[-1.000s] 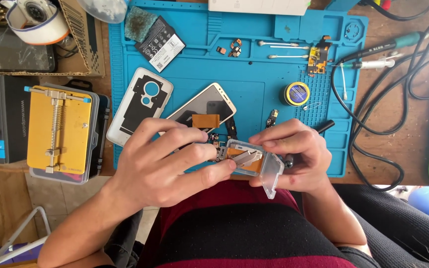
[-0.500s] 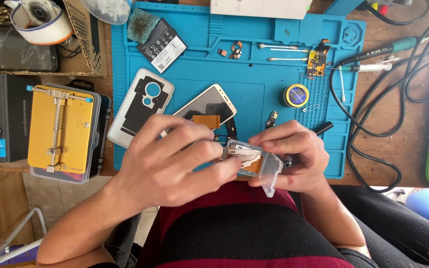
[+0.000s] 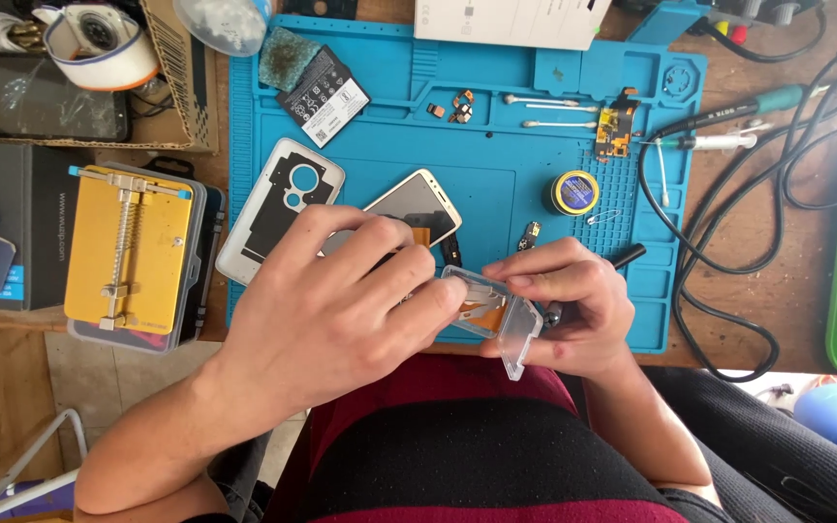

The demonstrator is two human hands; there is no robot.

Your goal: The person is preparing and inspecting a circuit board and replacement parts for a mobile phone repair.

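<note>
Clear plastic marks the item in work: one small hinged case [image 3: 496,315], low centre at the near edge of the blue mat [image 3: 535,165], with an orange part inside. I see both hands on it. Left hand [image 3: 341,310] comes in from 8 o'clock; its fingers [image 3: 443,291] are curled and pressed on the case's left end. Right hand [image 3: 569,305] sits at 3 o'clock of the case, fingers closed around the right end, thumb on top.

Against the frame half a second back, the left fingers have shifted slightly further over the case; the case and right hand have kept their place.

Count on the mat: one white back cover [image 3: 278,208] at 10 o'clock of the hands, one phone [image 3: 418,205] face up at 12 o'clock, partly under the left fingers, one battery [image 3: 322,95], one solder tin [image 3: 574,192], one small circuit board [image 3: 615,126], two cotton swabs [image 3: 544,100]. On the bench at 9 o'clock: one yellow clamp fixture [image 3: 128,252].
</note>
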